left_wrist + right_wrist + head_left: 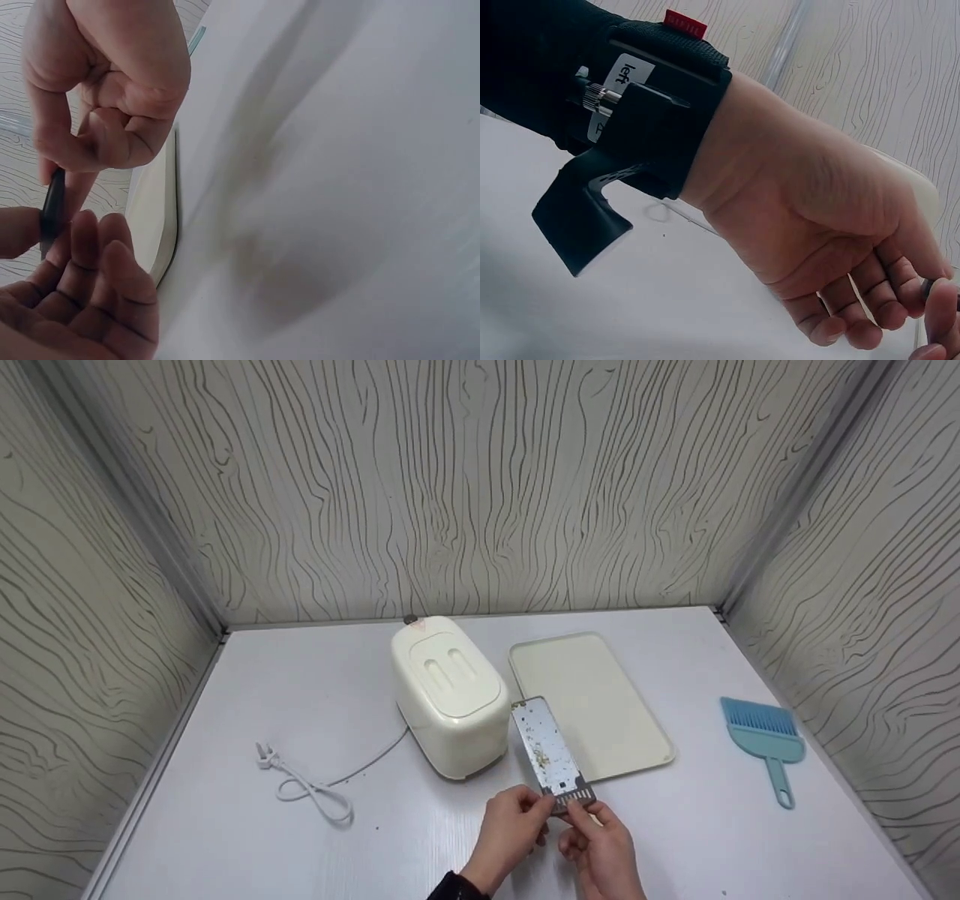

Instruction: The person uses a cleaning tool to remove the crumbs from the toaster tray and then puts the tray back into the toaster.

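A toaster crumb tray point(551, 746), a narrow metal plate scattered with crumbs, is held by its dark slotted end. In the head view my left hand point(510, 829) pinches the left corner of that end, and my right hand point(602, 847) pinches its right side. The tray's far end tilts up beside the cream toaster point(450, 697), its right edge overlapping a pale flat tray point(596, 705). The left wrist view shows the dark end edge-on between the thumbs and fingers of my left hand point(82, 300) and right hand point(112, 82).
On the left lies the toaster's white power cord point(322, 795) with its plug point(266, 756). A blue brush nested with a small dustpan point(766, 742) lies at the right edge of the white table point(225, 847). Wood-patterned panels point(465, 495) enclose the back and sides.
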Demonstrator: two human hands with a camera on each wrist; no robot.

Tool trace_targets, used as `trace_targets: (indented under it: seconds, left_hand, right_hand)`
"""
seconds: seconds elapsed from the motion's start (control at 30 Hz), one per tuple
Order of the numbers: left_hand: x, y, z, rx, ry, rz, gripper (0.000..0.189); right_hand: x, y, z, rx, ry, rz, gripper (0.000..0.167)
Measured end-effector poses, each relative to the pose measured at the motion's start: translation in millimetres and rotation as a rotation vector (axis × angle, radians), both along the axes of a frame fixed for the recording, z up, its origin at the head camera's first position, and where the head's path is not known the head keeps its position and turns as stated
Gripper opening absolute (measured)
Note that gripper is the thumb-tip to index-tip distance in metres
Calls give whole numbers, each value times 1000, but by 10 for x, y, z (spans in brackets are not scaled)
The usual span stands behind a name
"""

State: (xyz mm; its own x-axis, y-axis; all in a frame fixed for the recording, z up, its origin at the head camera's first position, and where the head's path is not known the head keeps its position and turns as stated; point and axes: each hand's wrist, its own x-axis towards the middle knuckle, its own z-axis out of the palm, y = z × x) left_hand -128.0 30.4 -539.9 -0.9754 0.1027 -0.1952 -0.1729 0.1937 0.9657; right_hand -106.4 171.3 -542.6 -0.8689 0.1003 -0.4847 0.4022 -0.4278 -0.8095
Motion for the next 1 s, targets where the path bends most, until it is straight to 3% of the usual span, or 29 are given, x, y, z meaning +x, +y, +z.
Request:
trace_targets:
  seconds: [0.23,0.43,0.73,1.0]
  left_hand:
    - [14,18,6,-20,48,19,12]
    - [16,10,-4,2,69,49,10]
    - [12,-28,19,49,7,55,8]
    - [-18,-101,87,94,-60,23,8]
  right_hand:
    - [13,-20,-15,-39,4,-11,22]
    - [0,-36,-3,-9,4,-4,20]
    - [-34,6,3,190,2,66,21]
    - [-71,60,-19,252,20,80,23]
